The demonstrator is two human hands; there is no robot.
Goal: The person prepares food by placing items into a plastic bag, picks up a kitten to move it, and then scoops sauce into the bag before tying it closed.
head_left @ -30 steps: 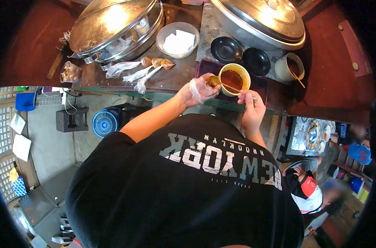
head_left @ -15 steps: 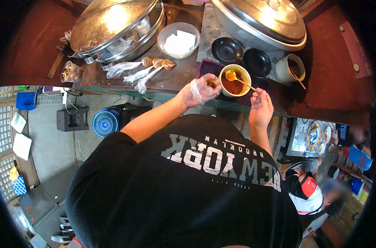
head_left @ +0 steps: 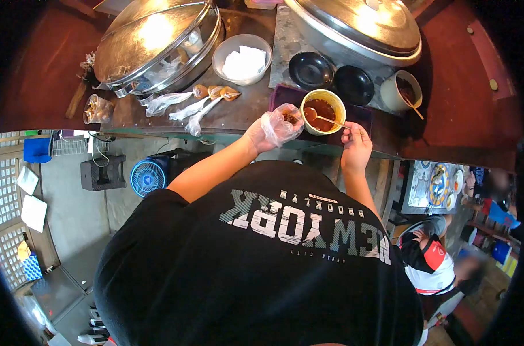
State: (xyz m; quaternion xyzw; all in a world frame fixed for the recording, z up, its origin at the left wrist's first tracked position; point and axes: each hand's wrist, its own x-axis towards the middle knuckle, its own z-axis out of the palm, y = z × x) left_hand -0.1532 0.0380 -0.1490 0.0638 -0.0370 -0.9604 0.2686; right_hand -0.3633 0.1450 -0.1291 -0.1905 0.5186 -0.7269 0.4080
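Note:
My left hand (head_left: pixel 264 132) is closed around a clear plastic bag (head_left: pixel 280 128) with a little brown sauce inside. Right beside it stands a yellowish tub (head_left: pixel 306 122) of reddish-brown sauce (head_left: pixel 324 108). My right hand (head_left: pixel 356 144) grips the handle end of a spoon (head_left: pixel 331 121), whose bowl dips into the sauce. Several knotted plastic bags of orange-brown sauce (head_left: pixel 214 92) lie on the table to the left of my left hand.
Behind the tub sit two black bowls (head_left: pixel 354 85) and a large lidded pot (head_left: pixel 354 34). A white container (head_left: pixel 396 95) with a stick stands right. Left are a clear bowl with white plastic (head_left: pixel 243 62), a domed steamer (head_left: pixel 152 40) and a cup (head_left: pixel 97 109). Someone sits lower right (head_left: pixel 432 259).
The spoon's bowl has gone down from above the tub into the sauce, and my right hand has shifted slightly left. My left hand still holds the bag beside the tub.

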